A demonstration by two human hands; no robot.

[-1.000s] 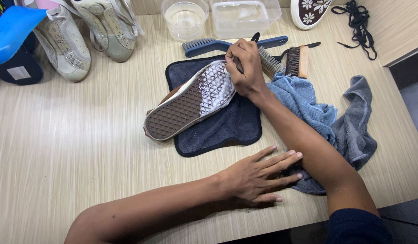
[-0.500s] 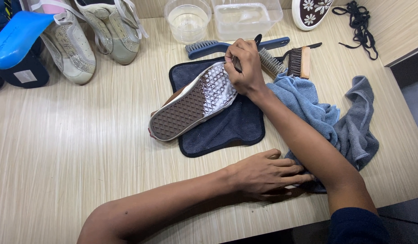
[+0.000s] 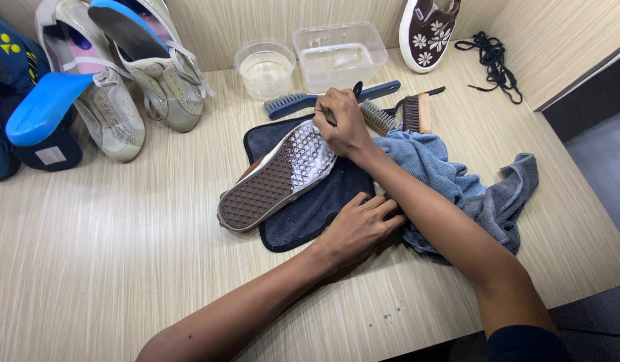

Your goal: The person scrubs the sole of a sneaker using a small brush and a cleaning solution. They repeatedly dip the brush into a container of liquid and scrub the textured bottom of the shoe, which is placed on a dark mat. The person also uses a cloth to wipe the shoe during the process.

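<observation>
A slip-on shoe [image 3: 273,181] lies sole up on a dark navy cloth [image 3: 303,218], its front half covered in white foam. My right hand [image 3: 343,124] is at the shoe's toe, closed around a small black-handled brush [image 3: 356,88] pressed against the sole. My left hand [image 3: 360,224] rests at the navy cloth's right edge, its fingers curled onto the edge of a rumpled blue towel [image 3: 457,181] that lies under my right forearm.
A blue brush [image 3: 290,104] and a wooden brush [image 3: 417,112] lie behind the shoe. Two clear tubs of water [image 3: 336,57] stand at the back. Grey sneakers [image 3: 115,94], blue insoles, a brown flowered shoe [image 3: 427,30] and black laces [image 3: 491,57] sit along the wall.
My left hand has gone from flat with spread fingers on the table to curled at the towel's edge by the navy cloth. My right hand stays at the shoe's toe.
</observation>
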